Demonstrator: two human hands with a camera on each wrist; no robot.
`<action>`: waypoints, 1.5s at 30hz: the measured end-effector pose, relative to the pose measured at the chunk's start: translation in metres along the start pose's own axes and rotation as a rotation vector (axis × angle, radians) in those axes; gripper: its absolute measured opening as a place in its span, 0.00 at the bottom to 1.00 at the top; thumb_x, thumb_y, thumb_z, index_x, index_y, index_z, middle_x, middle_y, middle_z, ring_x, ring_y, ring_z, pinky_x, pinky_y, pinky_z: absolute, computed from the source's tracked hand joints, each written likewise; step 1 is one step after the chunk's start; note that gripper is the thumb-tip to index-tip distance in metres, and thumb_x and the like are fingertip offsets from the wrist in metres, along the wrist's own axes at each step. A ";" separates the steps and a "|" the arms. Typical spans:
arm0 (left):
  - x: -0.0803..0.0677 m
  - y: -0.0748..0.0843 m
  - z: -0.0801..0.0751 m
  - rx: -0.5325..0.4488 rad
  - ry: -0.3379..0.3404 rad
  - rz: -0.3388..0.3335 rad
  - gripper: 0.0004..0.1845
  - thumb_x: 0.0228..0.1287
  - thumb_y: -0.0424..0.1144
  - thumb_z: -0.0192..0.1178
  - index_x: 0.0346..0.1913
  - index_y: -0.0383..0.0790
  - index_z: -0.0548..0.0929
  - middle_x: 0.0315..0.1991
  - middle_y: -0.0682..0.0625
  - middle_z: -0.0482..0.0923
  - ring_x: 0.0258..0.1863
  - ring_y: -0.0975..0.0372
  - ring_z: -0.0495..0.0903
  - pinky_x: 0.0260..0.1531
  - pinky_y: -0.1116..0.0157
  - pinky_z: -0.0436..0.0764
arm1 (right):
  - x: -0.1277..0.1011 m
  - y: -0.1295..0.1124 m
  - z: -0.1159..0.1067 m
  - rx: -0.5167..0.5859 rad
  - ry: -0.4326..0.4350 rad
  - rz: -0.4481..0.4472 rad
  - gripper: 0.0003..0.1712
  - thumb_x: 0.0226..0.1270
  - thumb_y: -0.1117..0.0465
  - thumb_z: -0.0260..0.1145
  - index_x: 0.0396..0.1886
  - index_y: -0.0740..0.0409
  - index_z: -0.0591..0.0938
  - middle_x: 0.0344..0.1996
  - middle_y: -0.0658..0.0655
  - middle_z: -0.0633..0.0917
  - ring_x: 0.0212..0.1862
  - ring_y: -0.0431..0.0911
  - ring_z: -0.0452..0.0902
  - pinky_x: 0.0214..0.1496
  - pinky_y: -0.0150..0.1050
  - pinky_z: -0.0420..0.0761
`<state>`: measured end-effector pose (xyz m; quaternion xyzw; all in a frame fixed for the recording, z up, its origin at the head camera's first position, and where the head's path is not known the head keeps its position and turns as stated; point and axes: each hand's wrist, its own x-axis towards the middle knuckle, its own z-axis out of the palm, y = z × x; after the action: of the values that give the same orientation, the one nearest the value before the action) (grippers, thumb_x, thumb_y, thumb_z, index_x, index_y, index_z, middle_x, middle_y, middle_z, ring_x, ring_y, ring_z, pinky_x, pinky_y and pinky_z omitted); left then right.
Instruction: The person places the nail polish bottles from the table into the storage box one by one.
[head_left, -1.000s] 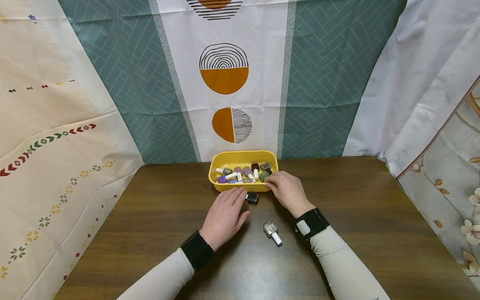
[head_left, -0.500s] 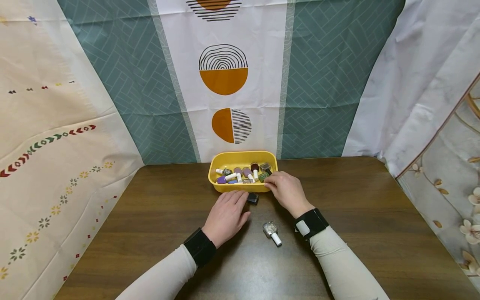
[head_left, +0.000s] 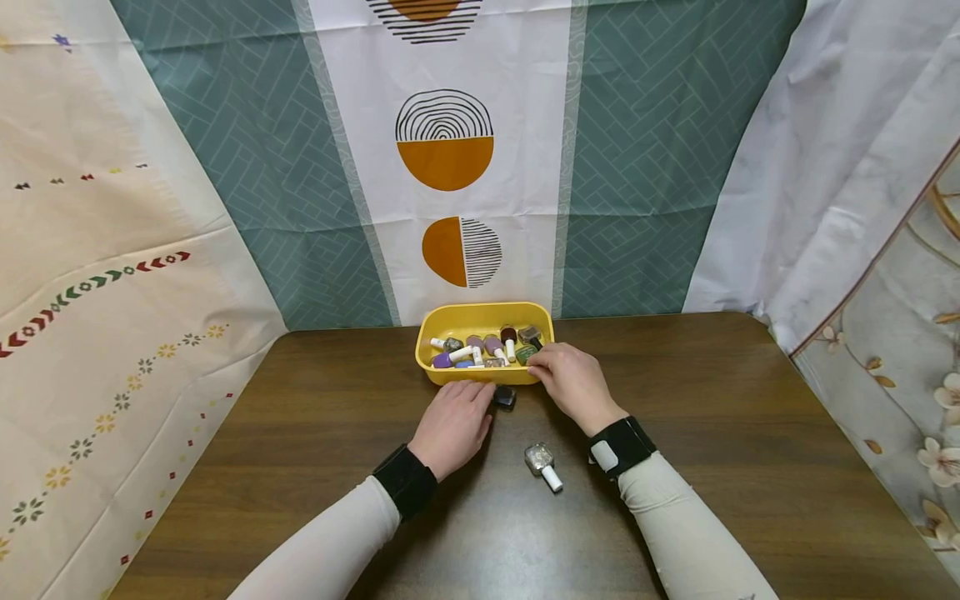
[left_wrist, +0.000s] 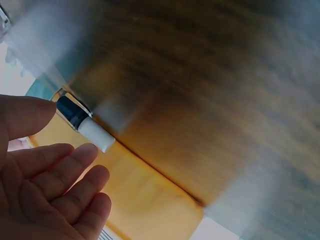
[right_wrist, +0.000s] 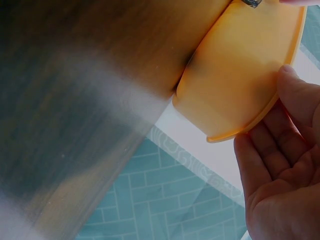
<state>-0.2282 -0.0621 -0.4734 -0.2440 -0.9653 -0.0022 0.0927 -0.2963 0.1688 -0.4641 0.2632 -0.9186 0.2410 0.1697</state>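
Observation:
A yellow tray (head_left: 483,312) holding several nail polish bottles (head_left: 487,346) stands at the table's far middle. My right hand (head_left: 558,371) holds the tray's front right rim; in the right wrist view its fingers (right_wrist: 289,82) lie against the rim of the tray (right_wrist: 240,75). My left hand (head_left: 468,404) lies flat in front of the tray, fingers straight. A dark bottle with a white cap (left_wrist: 82,122) lies against the tray's wall (left_wrist: 150,195), between my thumb and fingers (left_wrist: 60,165). The dark bottle (head_left: 505,397) shows just right of my left hand's fingertips.
A silver glitter bottle with a white cap (head_left: 543,463) lies on the brown wooden table (head_left: 300,433) between my wrists. Patterned cloth hangs behind and at both sides. Bare table spreads to the left and right of the tray.
My left hand has slid a little forward toward the tray and the dark bottle. The right hand stays on the tray's rim.

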 end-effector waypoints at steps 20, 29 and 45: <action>0.011 -0.001 0.000 0.080 0.014 -0.063 0.15 0.75 0.43 0.75 0.57 0.39 0.90 0.49 0.46 0.88 0.51 0.53 0.84 0.67 0.54 0.79 | 0.001 0.000 0.000 -0.006 -0.006 0.004 0.05 0.75 0.60 0.78 0.44 0.56 0.95 0.38 0.52 0.90 0.45 0.50 0.86 0.51 0.51 0.87; 0.016 0.001 0.000 0.106 0.029 -0.081 0.16 0.70 0.47 0.79 0.52 0.41 0.91 0.44 0.47 0.87 0.48 0.53 0.83 0.61 0.55 0.81 | 0.000 0.000 0.000 -0.010 -0.008 0.003 0.05 0.73 0.60 0.79 0.44 0.56 0.95 0.37 0.52 0.90 0.43 0.49 0.86 0.50 0.50 0.87; 0.022 0.001 0.003 0.099 0.043 -0.082 0.16 0.71 0.50 0.78 0.50 0.41 0.93 0.41 0.48 0.89 0.46 0.53 0.84 0.55 0.56 0.82 | 0.000 0.000 -0.001 -0.006 -0.006 0.003 0.06 0.74 0.60 0.78 0.45 0.56 0.95 0.39 0.53 0.91 0.44 0.49 0.86 0.51 0.50 0.87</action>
<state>-0.2471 -0.0504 -0.4727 -0.1993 -0.9712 0.0363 0.1251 -0.2963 0.1691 -0.4634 0.2621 -0.9202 0.2378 0.1673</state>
